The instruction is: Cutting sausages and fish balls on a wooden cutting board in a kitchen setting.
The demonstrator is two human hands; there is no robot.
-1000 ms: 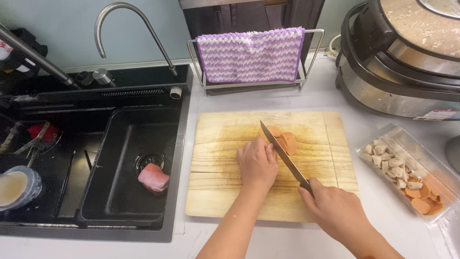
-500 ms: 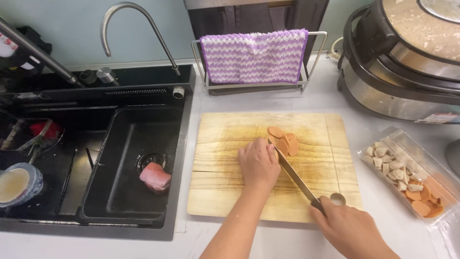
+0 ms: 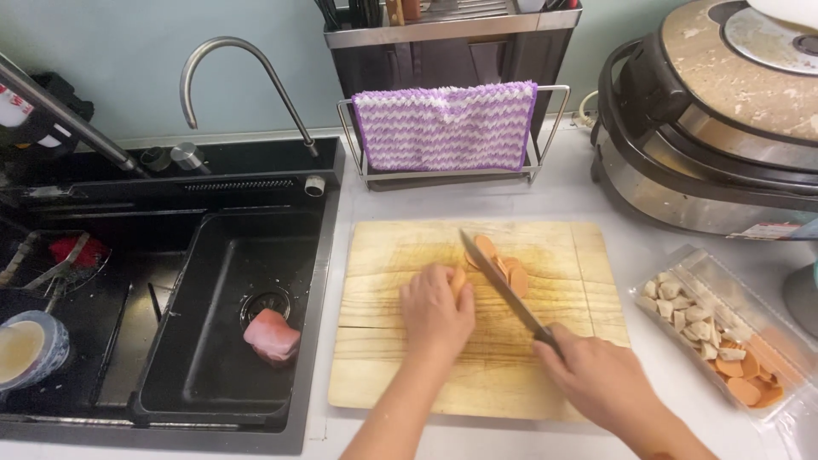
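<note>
- Head view: the left hand lies curled, knuckles up, on the wooden cutting board, its fingertips pressing down the stub of an orange sausage-like piece near the board's middle.
- The right hand is closed around the handle of a kitchen knife, over the board's near right part; the blade runs up and left, just beside the stub.
- Cut orange slices lie heaped just behind the blade, toward the board's far edge.
- The piece looks soft, light and rather slick, likely to roll; it seems best pinned from above with the fingertips tucked back from the blade.
- Right of the board, a clear plastic tray holds pale chunks at its far end and orange rounds at its near end.
- Left of the board, the black sink holds a pink block by the drain.
</note>
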